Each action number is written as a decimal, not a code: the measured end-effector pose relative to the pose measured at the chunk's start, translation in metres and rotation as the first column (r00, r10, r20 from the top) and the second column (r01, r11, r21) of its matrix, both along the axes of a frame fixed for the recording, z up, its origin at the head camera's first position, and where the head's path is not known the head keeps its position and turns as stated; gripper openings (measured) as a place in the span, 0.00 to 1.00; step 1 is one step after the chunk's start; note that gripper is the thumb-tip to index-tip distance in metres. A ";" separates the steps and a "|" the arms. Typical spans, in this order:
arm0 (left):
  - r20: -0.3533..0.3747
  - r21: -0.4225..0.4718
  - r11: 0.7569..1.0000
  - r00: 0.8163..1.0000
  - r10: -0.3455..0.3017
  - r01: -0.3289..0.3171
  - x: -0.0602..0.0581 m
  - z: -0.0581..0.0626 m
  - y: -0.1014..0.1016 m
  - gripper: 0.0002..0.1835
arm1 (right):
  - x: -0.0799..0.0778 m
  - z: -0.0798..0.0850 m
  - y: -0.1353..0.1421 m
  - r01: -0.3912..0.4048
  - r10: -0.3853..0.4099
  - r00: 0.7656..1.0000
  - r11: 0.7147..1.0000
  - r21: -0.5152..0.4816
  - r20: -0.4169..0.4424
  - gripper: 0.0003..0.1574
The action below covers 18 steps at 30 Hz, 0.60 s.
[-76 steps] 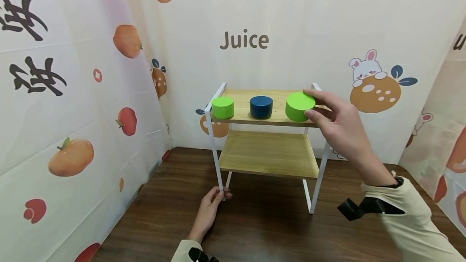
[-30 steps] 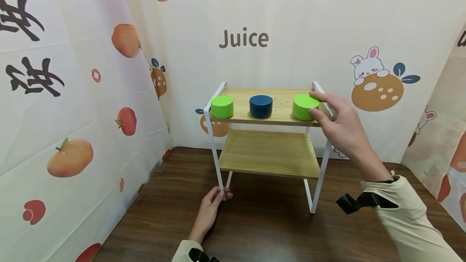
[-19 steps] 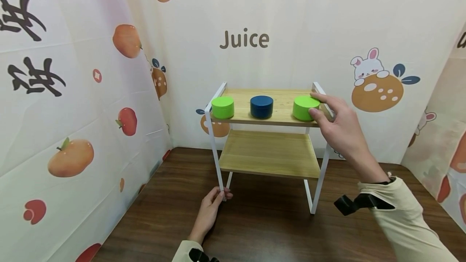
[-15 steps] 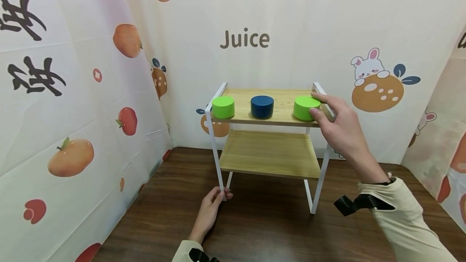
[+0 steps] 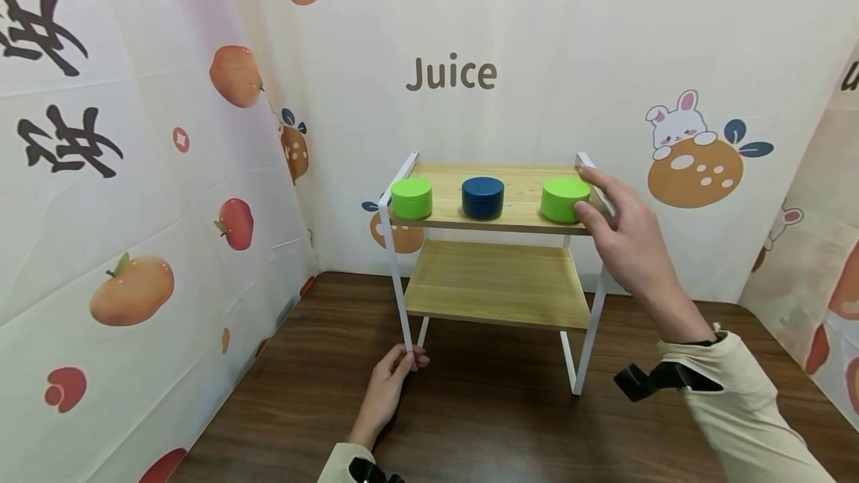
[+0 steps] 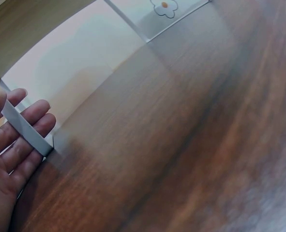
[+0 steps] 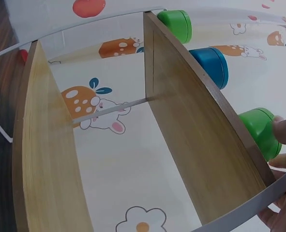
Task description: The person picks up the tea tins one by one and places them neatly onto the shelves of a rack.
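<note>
A two-tier wooden shelf [image 5: 496, 282] with a white metal frame stands on the table. On its top board sit three round lidded tins in a row: a green tin [image 5: 411, 198] at left, a dark blue tin [image 5: 482, 197] in the middle, another green tin [image 5: 565, 200] at right. My right hand [image 5: 631, 233] is spread beside the right green tin, thumb tip at its side in the right wrist view and index finger lifted off the lid. My left hand [image 5: 385, 386] holds the shelf's front left leg [image 6: 26, 128] low down, thumb in front and fingers behind.
The dark wood table [image 5: 483, 423] extends around the shelf's feet. A white printed curtain [image 5: 349, 58] closes off the back and both sides. The lower board [image 5: 496, 278] lies under the top one.
The right green tin was shifted right and set level on the top board. My right hand's fingers have since loosened from it. The left hand stays at the leg.
</note>
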<state>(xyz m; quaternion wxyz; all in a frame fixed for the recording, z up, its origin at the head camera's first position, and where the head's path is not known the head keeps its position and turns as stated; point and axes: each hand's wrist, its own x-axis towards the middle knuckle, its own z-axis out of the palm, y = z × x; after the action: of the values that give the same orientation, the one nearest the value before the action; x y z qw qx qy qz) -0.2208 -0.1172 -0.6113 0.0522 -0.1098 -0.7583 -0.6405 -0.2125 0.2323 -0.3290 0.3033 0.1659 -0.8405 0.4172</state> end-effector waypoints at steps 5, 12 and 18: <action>0.003 0.008 1.000 1.000 0.006 -0.006 0.000 0.000 0.001 0.18 | 0.002 -0.005 0.003 -0.028 0.028 1.000 0.999 -0.021 -0.006 0.36; 0.000 0.002 1.000 1.000 0.016 -0.016 0.000 0.001 0.002 0.17 | 0.006 -0.022 0.008 -0.055 0.052 0.997 0.997 -0.060 -0.053 0.43; -0.003 0.013 1.000 1.000 0.021 -0.021 0.001 0.000 0.001 0.18 | 0.016 -0.044 0.007 -0.093 0.086 0.994 0.989 -0.116 -0.070 0.52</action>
<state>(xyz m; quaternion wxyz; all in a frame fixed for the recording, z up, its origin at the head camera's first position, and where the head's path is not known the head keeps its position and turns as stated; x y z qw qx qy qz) -0.2198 -0.1157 -0.6116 0.0609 -0.1027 -0.7553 -0.6445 -0.1970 0.2396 -0.3727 0.3208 0.1986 -0.7955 0.4742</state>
